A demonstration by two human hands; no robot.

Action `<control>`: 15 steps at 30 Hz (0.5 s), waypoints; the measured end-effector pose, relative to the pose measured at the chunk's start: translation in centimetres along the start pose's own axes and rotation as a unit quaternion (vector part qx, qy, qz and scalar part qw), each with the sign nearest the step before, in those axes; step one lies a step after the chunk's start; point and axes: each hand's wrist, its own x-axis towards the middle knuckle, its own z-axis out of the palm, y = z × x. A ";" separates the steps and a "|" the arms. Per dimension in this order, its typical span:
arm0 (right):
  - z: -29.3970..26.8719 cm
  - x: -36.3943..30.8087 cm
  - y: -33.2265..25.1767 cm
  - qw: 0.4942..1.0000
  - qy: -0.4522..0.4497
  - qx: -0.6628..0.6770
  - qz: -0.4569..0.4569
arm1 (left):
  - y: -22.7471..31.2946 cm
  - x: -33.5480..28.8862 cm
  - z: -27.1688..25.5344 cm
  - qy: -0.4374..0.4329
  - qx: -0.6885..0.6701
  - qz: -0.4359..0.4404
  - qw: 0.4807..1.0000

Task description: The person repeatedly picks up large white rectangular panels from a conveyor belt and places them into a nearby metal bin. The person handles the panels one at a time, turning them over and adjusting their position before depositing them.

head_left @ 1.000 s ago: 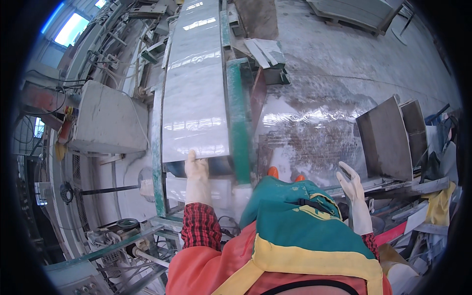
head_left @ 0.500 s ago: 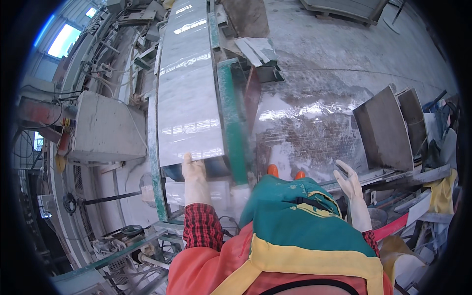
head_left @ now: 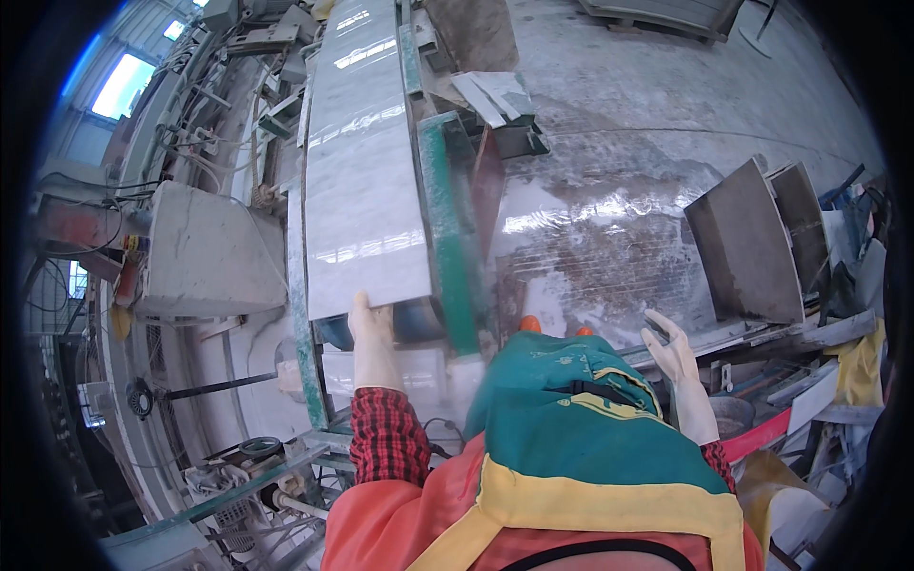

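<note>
A long, glossy white stone slab (head_left: 367, 181) lies lengthwise on a conveyor with green metal side rails. My left hand (head_left: 372, 333), in a cream glove, is at the slab's near end. Its thumb rests on the top face by the edge, and the other fingers curl beneath, mostly hidden. Under that end shows a dark blue roller (head_left: 419, 322). My right hand (head_left: 674, 354), gloved the same way, hangs in the air to the right of my green apron (head_left: 581, 409). Its fingers are apart and hold nothing.
A green side rail (head_left: 446, 219) runs along the slab's right side. Left of the conveyor stands a big pale block-shaped housing (head_left: 214, 249). Brown panels (head_left: 747, 249) lean upright at the right. Broken slab pieces (head_left: 495, 97) lie beyond the rail, and the floor looks wet.
My left hand and the slab's near edge have shifted very slightly away from me. The right hand stays raised, its fingers still apart. The whole view has moved a little.
</note>
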 end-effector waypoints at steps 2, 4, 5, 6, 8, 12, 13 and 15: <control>0.4 0.3 0.2 1.000 -0.013 0.011 0.002 | 1.0 -1.5 0.9 -0.006 0.083 -0.005 0.997; 0.7 0.6 -0.1 1.000 -0.022 0.018 -0.001 | 2.4 -1.6 0.6 0.024 0.272 -0.025 0.962; 0.9 0.8 -0.3 1.000 -0.023 0.020 -0.003 | 3.1 -1.5 0.4 0.038 0.363 -0.035 0.930; 1.1 1.0 -0.6 0.999 -0.023 0.023 -0.006 | 3.6 -1.4 0.3 0.034 0.386 -0.058 0.920; 1.3 1.5 -1.4 1.000 -0.025 0.003 -0.011 | 4.4 -1.1 0.2 0.024 0.431 -0.103 0.896; 0.9 1.9 -2.5 0.999 -0.021 -0.030 -0.020 | 4.0 -0.7 0.5 0.047 0.283 -0.131 0.949; 0.8 1.8 -2.7 0.999 -0.019 -0.033 -0.023 | 3.5 -0.8 0.8 0.068 0.249 -0.123 0.958; 0.4 1.8 -3.0 0.999 -0.017 -0.039 -0.029 | 2.9 -0.1 -0.3 0.055 0.171 -0.105 0.978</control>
